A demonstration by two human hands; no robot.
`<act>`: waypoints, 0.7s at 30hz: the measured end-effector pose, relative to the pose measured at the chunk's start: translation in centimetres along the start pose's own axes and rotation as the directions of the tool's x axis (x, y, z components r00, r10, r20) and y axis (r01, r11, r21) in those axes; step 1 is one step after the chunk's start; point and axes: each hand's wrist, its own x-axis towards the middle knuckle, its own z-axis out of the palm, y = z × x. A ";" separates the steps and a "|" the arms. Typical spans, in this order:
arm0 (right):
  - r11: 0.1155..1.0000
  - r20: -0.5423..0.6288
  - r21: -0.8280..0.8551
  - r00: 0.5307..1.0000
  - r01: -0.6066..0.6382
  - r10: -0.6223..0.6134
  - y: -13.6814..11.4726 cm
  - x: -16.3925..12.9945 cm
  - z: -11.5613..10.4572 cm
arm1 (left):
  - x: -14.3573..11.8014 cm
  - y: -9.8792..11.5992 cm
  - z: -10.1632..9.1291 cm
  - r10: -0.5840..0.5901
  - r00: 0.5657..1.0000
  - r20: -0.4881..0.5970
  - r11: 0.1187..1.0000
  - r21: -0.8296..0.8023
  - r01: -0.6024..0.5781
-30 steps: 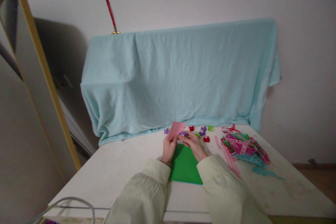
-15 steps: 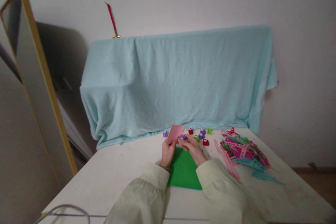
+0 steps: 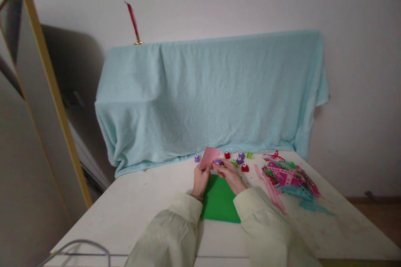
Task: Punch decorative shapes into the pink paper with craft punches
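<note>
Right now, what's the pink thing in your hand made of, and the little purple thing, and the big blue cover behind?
The pink sheet looks like thin matte paper: flat, with a crisp edge. The purple punch seems hard, smooth plastic, though it's too small to be sure. The blue cover looks like soft, fuzzy cloth: it drapes in folds.

A light blue cloth (image 3: pixel 213 96) drapes behind scattered paper scraps (image 3: pixel 288 177).

Left of the flat green paper sheet (image 3: pixel 219 203), the white counter (image 3: pixel 138 208) lies open. To its right a heap of pink and teal paper scraps (image 3: pixel 290 177) blocks passage; beyond it, small coloured plastic punches (image 3: pixel 239 160) crowd.
</note>
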 end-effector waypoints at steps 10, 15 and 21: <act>1.000 -0.021 -0.017 1.000 -0.023 0.022 0.5 0.1 -0.3 | 0.0 -0.1 0.1 0.002 0.999 0.032 1.000 0.012 -0.003; 1.000 -0.028 0.001 1.000 -0.012 0.012 0.2 -0.2 -0.2 | 0.0 0.0 0.0 0.004 0.999 0.051 1.000 -0.001 -0.004; 1.000 -0.058 -0.006 0.998 -0.019 0.018 0.4 0.2 -0.2 | 0.0 -0.1 0.2 -0.028 0.999 0.045 1.000 0.005 0.028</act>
